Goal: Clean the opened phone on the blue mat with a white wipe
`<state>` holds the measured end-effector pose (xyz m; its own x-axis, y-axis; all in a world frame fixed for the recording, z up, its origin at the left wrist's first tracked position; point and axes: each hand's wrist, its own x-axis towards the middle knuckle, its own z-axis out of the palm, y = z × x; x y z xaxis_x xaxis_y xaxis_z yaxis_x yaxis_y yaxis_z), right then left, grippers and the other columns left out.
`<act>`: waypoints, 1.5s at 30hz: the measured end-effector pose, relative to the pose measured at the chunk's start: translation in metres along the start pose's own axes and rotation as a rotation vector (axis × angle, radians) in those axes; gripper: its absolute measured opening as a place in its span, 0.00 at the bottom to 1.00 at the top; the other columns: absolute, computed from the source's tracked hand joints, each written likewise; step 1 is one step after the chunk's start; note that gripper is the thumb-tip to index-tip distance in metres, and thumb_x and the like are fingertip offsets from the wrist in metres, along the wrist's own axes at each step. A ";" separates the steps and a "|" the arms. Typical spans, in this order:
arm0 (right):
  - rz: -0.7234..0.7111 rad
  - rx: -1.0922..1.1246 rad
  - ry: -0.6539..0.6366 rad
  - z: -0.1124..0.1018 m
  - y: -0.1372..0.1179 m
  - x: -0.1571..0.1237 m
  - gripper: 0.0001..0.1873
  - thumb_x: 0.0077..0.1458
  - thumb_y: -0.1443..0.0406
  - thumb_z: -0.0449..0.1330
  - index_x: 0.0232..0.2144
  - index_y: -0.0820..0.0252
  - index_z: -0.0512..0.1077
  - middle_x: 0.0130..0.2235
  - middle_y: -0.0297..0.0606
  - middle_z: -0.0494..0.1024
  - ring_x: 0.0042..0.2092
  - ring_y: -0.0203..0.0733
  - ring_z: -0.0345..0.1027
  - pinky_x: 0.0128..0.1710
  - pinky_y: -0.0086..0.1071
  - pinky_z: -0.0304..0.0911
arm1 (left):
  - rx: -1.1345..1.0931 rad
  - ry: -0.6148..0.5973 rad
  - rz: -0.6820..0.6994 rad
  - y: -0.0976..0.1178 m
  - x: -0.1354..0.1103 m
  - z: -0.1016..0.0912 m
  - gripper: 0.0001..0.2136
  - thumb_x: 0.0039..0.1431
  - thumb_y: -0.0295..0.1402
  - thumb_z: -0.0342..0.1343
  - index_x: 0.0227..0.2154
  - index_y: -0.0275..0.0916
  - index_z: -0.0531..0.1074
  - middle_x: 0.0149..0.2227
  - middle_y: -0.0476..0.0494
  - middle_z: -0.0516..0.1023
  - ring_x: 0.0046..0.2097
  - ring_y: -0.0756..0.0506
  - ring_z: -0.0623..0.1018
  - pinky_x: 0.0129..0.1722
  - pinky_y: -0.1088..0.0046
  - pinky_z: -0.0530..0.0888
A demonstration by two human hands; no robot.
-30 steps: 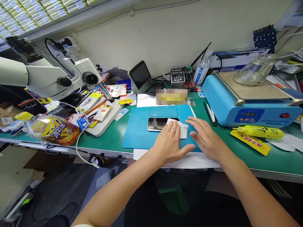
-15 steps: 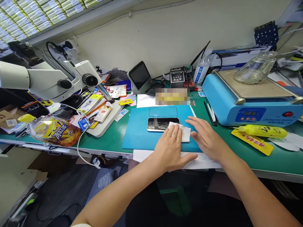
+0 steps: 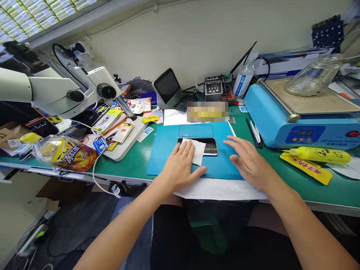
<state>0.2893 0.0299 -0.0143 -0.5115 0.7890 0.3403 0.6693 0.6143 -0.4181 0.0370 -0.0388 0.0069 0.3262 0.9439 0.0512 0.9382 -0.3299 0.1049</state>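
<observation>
A phone (image 3: pixel 209 145) with a shiny screen lies flat on a blue work mat (image 3: pixel 168 153). My left hand (image 3: pixel 178 168) presses a white wipe (image 3: pixel 194 150) onto the phone's left half, fingers flat and together. My right hand (image 3: pixel 249 163) rests flat on the mat just right of the phone, fingers stretched out, holding nothing. White paper (image 3: pixel 225 189) lies under the mat's near edge.
A microscope (image 3: pixel 56 90) hangs over the left of the green bench, above cluttered cards and a snack bag (image 3: pixel 67 155). A blue heating machine (image 3: pixel 298 120) with a glass jar (image 3: pixel 315 77) stands right. Yellow tube (image 3: pixel 317 153), small monitor (image 3: pixel 167 88) and a controller box (image 3: pixel 214 88) sit behind.
My left hand has slid the white wipe from the phone's right end to its left half. My right hand has stayed in place on the mat.
</observation>
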 end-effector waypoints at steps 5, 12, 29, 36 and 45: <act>0.014 -0.008 -0.007 -0.001 -0.001 0.000 0.35 0.66 0.44 0.39 0.61 0.55 0.66 0.65 0.49 0.65 0.66 0.59 0.57 0.61 0.55 0.61 | 0.035 0.008 -0.101 -0.010 0.017 0.000 0.42 0.68 0.58 0.38 0.67 0.21 0.52 0.70 0.23 0.52 0.71 0.32 0.52 0.70 0.55 0.51; 0.007 -0.006 -0.003 0.000 0.000 0.000 0.36 0.66 0.43 0.38 0.61 0.57 0.66 0.65 0.50 0.65 0.66 0.57 0.57 0.63 0.53 0.59 | -0.004 0.052 -0.057 0.038 0.035 0.011 0.47 0.65 0.61 0.38 0.67 0.16 0.51 0.70 0.19 0.50 0.72 0.30 0.49 0.70 0.56 0.48; -0.030 -0.019 0.008 0.001 0.002 0.001 0.35 0.66 0.44 0.38 0.61 0.54 0.66 0.64 0.49 0.67 0.65 0.60 0.59 0.62 0.56 0.60 | -0.052 0.084 -0.045 0.039 0.040 0.013 0.49 0.64 0.64 0.37 0.67 0.18 0.52 0.70 0.22 0.50 0.72 0.32 0.50 0.70 0.56 0.50; -0.027 -0.019 -0.012 0.002 0.005 0.002 0.36 0.66 0.43 0.37 0.61 0.56 0.66 0.64 0.51 0.66 0.65 0.60 0.58 0.62 0.56 0.60 | -0.048 0.065 0.033 0.032 0.016 0.010 0.45 0.66 0.62 0.35 0.68 0.22 0.52 0.71 0.27 0.50 0.72 0.35 0.50 0.70 0.59 0.50; -0.005 -0.018 -0.023 0.000 0.003 0.001 0.34 0.66 0.44 0.38 0.63 0.51 0.65 0.65 0.47 0.66 0.66 0.60 0.57 0.62 0.56 0.61 | 0.005 0.060 -0.144 -0.011 0.004 0.008 0.43 0.67 0.60 0.36 0.68 0.23 0.51 0.71 0.26 0.49 0.72 0.34 0.48 0.70 0.54 0.52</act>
<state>0.2908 0.0325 -0.0156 -0.5273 0.7860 0.3227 0.6763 0.6182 -0.4007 0.0290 -0.0309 -0.0021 0.1806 0.9790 0.0949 0.9754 -0.1907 0.1108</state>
